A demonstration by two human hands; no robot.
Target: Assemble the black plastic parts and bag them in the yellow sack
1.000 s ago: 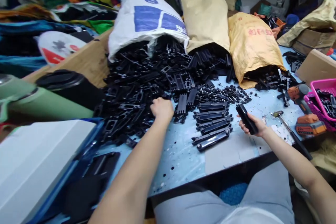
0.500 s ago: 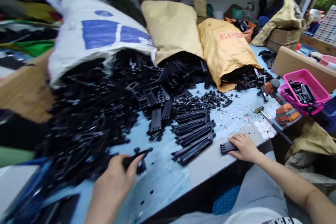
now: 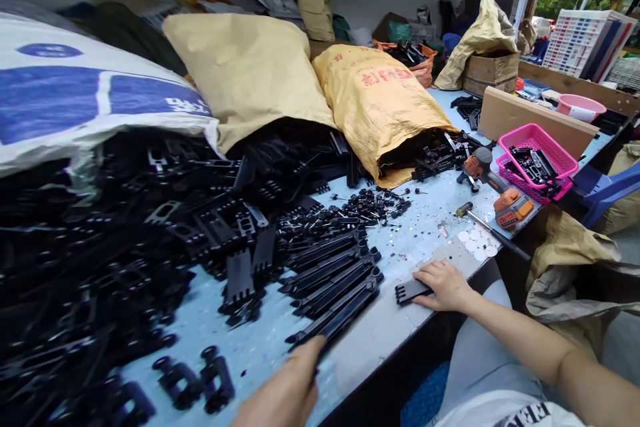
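My right hand (image 3: 444, 284) rests near the table's front edge, its fingers closed on one end of a flat black plastic part with teeth (image 3: 407, 291). Just left of it lies a row of several long black bars (image 3: 335, 280). At the bottom of the view my left hand (image 3: 285, 397) is curled, and its fingertips grip the near end of the closest long black bar (image 3: 345, 310). Two short black parts with ring ends (image 3: 195, 377) lie on the blue tabletop (image 3: 260, 347) left of that hand.
A big heap of black plastic parts (image 3: 100, 247) spills from a white-and-blue sack (image 3: 75, 100) and two tan sacks (image 3: 250, 73). To the right lie small black pins (image 3: 370, 203), white discs (image 3: 475, 243), a hammer (image 3: 493, 230), an orange drill (image 3: 495, 187) and a pink basket (image 3: 537, 147).
The view swung right. My left hand left the heap with a short black part, came back toward me and now grips the nearest long bar. My right hand put its part down on the table.
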